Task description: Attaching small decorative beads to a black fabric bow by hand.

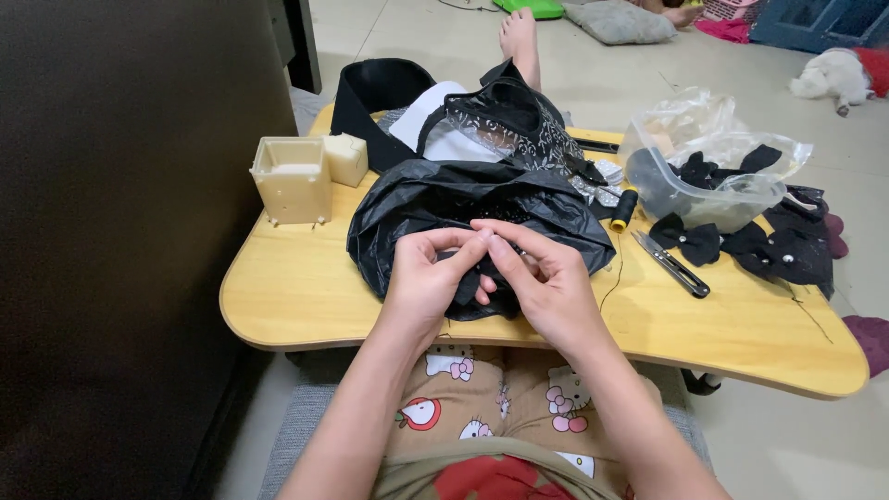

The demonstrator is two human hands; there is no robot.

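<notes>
A low wooden lap table on a pale tiled floor, in soft even light.

Look beyond your hands: the rounded yellow-wood table point(296, 306) stands over a light tiled floor point(593, 74). To your left, a dark, flat-sided piece of furniture point(120, 231) fills the view. Far ahead lie a grey cushion point(622, 20), a green tray point(532, 7) and a blue crate point(815, 20); a white stuffed toy point(829, 74) lies off right.

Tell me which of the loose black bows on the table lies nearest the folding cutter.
The black bow just right of the folding cutter, beneath the clear plastic container. The other bows lie farther right, near the table's edge.
</notes>
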